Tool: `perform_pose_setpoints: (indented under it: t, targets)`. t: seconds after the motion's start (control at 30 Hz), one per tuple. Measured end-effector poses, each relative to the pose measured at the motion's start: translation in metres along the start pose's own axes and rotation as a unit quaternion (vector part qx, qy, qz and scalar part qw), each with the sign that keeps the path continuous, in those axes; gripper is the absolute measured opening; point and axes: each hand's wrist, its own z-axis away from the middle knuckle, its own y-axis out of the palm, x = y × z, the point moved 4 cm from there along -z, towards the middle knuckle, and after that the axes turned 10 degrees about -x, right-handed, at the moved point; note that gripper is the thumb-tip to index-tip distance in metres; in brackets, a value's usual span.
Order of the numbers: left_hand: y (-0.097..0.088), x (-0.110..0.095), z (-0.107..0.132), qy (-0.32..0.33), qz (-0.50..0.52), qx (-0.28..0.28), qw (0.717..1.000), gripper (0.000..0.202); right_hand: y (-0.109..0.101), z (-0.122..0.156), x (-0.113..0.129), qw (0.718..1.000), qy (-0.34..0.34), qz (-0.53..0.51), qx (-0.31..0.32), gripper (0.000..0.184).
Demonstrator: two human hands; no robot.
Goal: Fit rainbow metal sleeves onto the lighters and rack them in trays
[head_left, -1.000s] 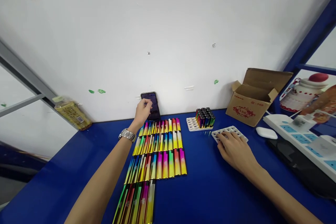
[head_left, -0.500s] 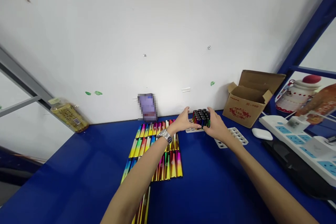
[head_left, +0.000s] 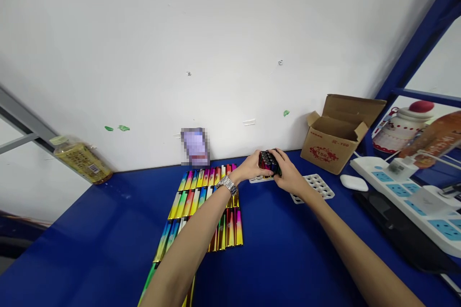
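Observation:
Both my hands close round a tight bundle of upright lighters (head_left: 268,159) that stands on a white holed tray (head_left: 256,179) near the wall. My left hand (head_left: 250,168), with a metal watch on the wrist, presses the bundle's left side. My right hand (head_left: 285,172) wraps its right side. Rows of rainbow-coloured lighters (head_left: 201,201) lie flat on the blue table (head_left: 90,249) under my left forearm. A second white holed tray (head_left: 317,186) lies just right of my right hand.
A phone (head_left: 195,147) leans against the white wall. An open cardboard box (head_left: 338,134) stands at the back right, beside a white mouse-shaped object (head_left: 354,182) and a white power strip (head_left: 406,196). A drink bottle (head_left: 81,160) lies at the far left.
My left hand left the phone and my right hand left the loose tray. Both came together on the bundle of upright lighters and closed round it.

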Motion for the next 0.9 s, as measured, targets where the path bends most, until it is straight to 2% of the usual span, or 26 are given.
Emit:
perform_pose_setpoints:
  t: [0.23,0.53,0.9]
  targets:
    - [0.002,0.001,0.002,0.005,0.006,-0.019,1.0,0.056,-0.002,0.001,0.008,1.0,0.015,0.021,0.001,0.08]
    - [0.001,0.006,0.002,-0.006,0.016,-0.031,0.999,0.06,-0.003,0.001,0.013,0.999,0.027,0.042,0.013,0.078]
    - [-0.001,0.01,0.002,-0.012,0.13,-0.044,0.99,0.062,-0.002,0.002,0.011,0.999,0.019,0.04,0.005,0.081]
